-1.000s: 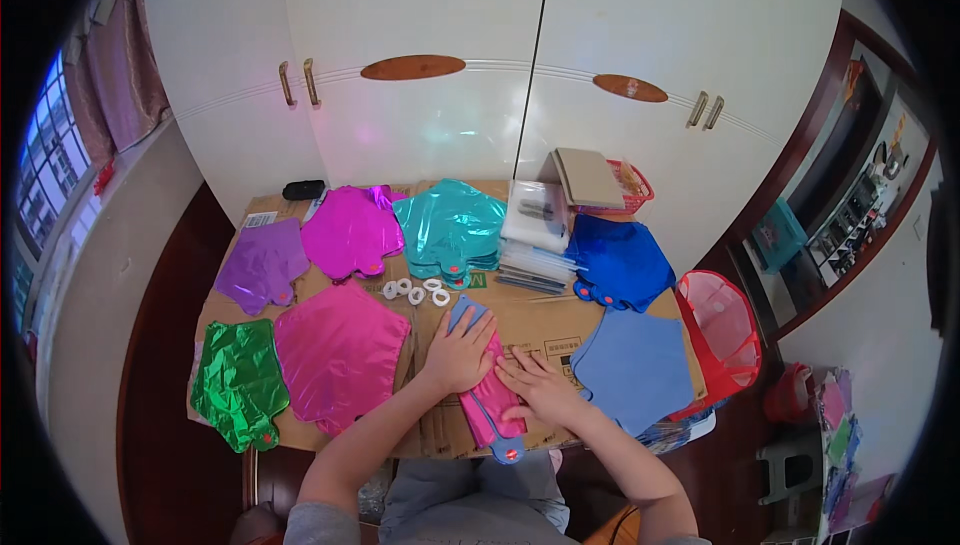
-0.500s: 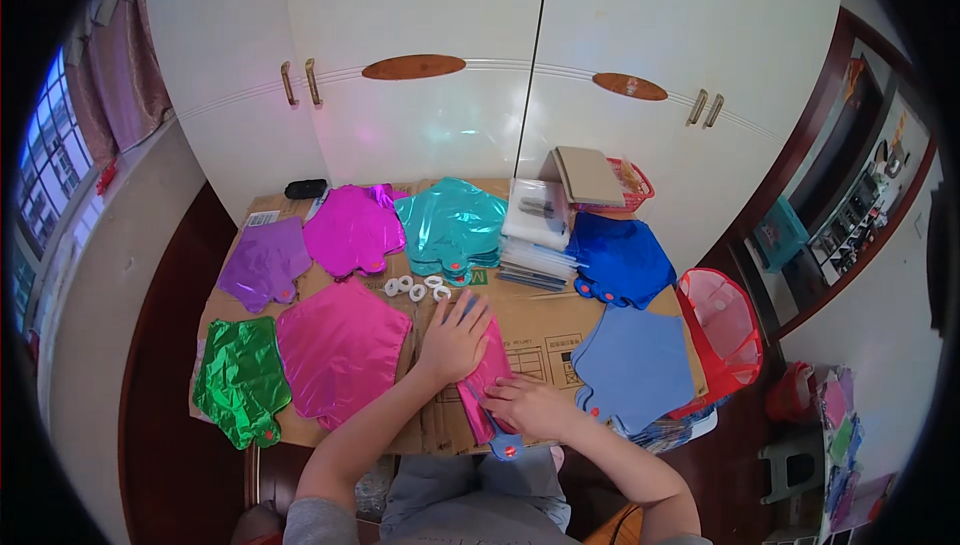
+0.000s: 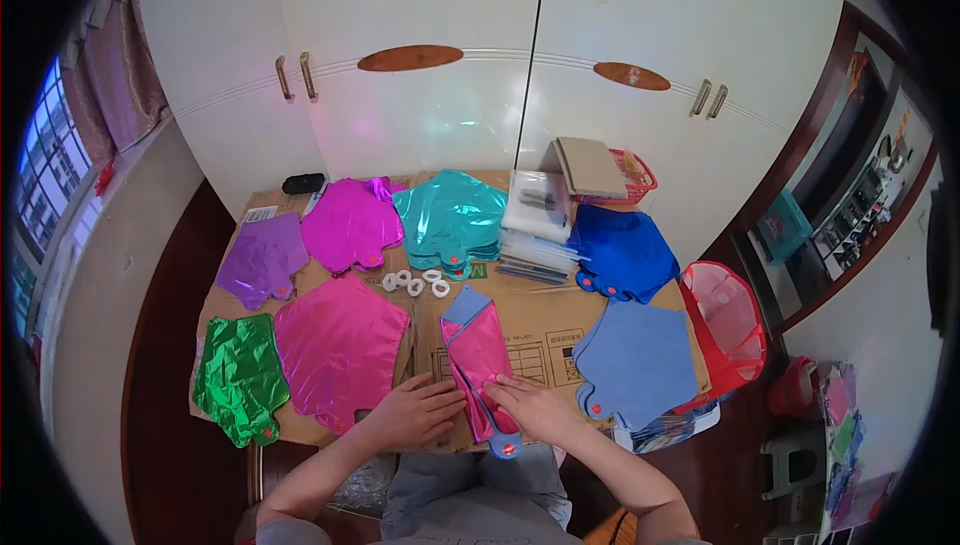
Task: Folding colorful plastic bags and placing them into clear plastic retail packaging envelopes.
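Note:
A narrow folded foil balloon (image 3: 482,350), pink with blue-grey ends, lies lengthwise on the cardboard in front of me. Its lower tab bears a red dot. My left hand (image 3: 415,412) is flat beside it on the left, fingers spread and fingertips at its edge. Resting on the lower part of the pink foil is my right hand (image 3: 530,407), fingers stretched out across it. Left of my hands lies a pile of pink foil balloons (image 3: 343,345). To the right, light blue ones (image 3: 640,360) are stacked. Several small white rings (image 3: 415,285) lie beyond the folded balloon.
Green (image 3: 240,375), purple (image 3: 263,260), magenta (image 3: 350,225), teal (image 3: 452,217) and dark blue (image 3: 625,250) foil balloons lie around the cardboard (image 3: 530,320). Clear plastic bags (image 3: 540,210) are stacked at the back. A red basket (image 3: 725,320) stands at the right edge.
My left hand has moved down the folded balloon and off to its left side, uncovering the blue-grey upper end. The right hand stays on the lower part.

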`<state>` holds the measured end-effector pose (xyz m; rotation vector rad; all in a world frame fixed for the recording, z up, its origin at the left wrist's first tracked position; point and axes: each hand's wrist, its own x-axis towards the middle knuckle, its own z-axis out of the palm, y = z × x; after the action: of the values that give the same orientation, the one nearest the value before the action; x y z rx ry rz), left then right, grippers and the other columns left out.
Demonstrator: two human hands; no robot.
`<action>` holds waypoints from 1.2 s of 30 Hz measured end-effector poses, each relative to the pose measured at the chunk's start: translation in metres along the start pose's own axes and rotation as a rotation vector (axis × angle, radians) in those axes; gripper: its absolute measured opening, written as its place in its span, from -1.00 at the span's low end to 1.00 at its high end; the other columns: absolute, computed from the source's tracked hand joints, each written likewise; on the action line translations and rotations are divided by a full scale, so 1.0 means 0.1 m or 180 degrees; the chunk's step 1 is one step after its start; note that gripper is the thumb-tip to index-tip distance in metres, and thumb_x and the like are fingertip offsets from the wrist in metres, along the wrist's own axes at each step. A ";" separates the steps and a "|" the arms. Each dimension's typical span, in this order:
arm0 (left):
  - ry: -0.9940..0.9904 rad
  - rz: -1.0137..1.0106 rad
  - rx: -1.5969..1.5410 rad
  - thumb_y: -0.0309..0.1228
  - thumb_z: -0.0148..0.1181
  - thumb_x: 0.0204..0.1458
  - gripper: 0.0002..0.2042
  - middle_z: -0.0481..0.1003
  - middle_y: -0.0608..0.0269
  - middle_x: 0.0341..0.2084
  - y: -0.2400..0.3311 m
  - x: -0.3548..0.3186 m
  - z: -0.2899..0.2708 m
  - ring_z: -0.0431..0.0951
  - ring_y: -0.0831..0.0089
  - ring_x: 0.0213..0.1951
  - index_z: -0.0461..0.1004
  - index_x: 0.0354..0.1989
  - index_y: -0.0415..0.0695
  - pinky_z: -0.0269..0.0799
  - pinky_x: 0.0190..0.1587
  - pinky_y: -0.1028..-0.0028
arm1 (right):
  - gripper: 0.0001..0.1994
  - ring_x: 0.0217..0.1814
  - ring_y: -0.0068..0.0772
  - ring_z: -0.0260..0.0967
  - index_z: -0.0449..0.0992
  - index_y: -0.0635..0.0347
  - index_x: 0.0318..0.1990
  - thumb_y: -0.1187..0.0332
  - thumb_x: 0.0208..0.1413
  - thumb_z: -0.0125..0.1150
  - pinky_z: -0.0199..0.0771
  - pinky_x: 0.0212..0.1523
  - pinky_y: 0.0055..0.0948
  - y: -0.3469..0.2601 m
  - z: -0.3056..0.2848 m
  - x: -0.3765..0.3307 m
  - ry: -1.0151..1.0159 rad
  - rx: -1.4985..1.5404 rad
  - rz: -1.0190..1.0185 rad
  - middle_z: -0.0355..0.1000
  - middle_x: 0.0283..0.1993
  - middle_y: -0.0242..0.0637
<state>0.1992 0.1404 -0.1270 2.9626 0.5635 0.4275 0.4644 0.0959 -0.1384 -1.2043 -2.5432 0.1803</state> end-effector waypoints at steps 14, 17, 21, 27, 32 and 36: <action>-0.0192 0.0301 -0.0024 -0.04 0.07 0.07 -0.58 0.37 0.22 0.03 0.12 0.08 0.10 0.30 0.24 0.17 0.36 0.13 0.26 0.14 0.23 0.11 | -0.57 0.30 -0.25 0.16 0.35 0.13 0.15 0.28 0.10 0.09 0.17 0.27 -0.24 -0.03 0.05 -0.03 -0.0025 -0.0112 -0.0060 0.25 0.24 -0.22; -0.0273 0.0279 -0.0040 -0.02 0.06 0.07 -0.54 0.35 0.19 0.06 0.23 0.08 0.07 0.30 0.23 0.17 0.34 0.15 0.17 0.13 0.24 0.10 | -0.57 0.30 -0.26 0.15 0.37 0.10 0.14 0.27 0.10 0.10 0.13 0.29 -0.22 -0.04 0.06 -0.03 -0.0010 -0.0106 -0.0045 0.26 0.24 -0.25; -0.0182 0.0349 -0.0179 -0.01 0.05 0.08 -0.49 0.34 0.14 0.09 0.47 -0.04 0.18 0.31 0.28 0.17 0.34 0.13 -0.03 0.15 0.23 0.11 | -0.57 0.31 -0.27 0.14 0.38 0.08 0.14 0.23 0.10 0.11 0.10 0.30 -0.21 -0.05 0.03 -0.02 -0.0030 -0.0134 -0.0020 0.26 0.24 -0.28; 0.0158 -0.0234 -0.0883 -0.19 0.09 0.11 -0.56 0.39 0.04 -0.02 0.35 0.00 0.27 0.45 0.27 0.01 0.32 0.11 -0.15 0.38 0.04 0.23 | -0.56 0.32 -0.28 0.13 0.38 0.04 0.14 0.17 0.11 0.10 0.08 0.31 -0.18 -0.02 0.04 -0.03 -0.0020 -0.0058 -0.0026 0.26 0.25 -0.30; 0.1470 -0.2606 -0.3656 -0.47 0.21 0.00 -0.45 0.44 0.02 -0.24 -0.15 0.43 0.39 0.54 0.26 -0.17 0.13 0.15 -0.29 0.51 -0.19 0.44 | -0.56 0.32 -0.28 0.13 0.38 0.04 0.14 0.16 0.11 0.09 0.08 0.31 -0.19 -0.02 0.05 -0.04 -0.0017 -0.0039 -0.0026 0.25 0.25 -0.30; 0.0585 -0.3568 -0.4080 -0.42 0.25 -0.04 -0.55 0.48 0.11 -0.35 -0.27 0.57 0.23 0.57 0.40 -0.27 0.29 0.01 -0.33 0.50 -0.33 0.53 | -0.56 0.32 -0.28 0.14 0.38 0.03 0.15 0.15 0.11 0.09 0.07 0.32 -0.18 -0.02 0.04 -0.03 -0.0017 -0.0082 -0.0078 0.25 0.26 -0.31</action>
<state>0.2473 0.1862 -0.1381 1.1581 1.2024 0.5746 0.4635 0.0927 -0.1424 -1.1828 -2.5713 0.1456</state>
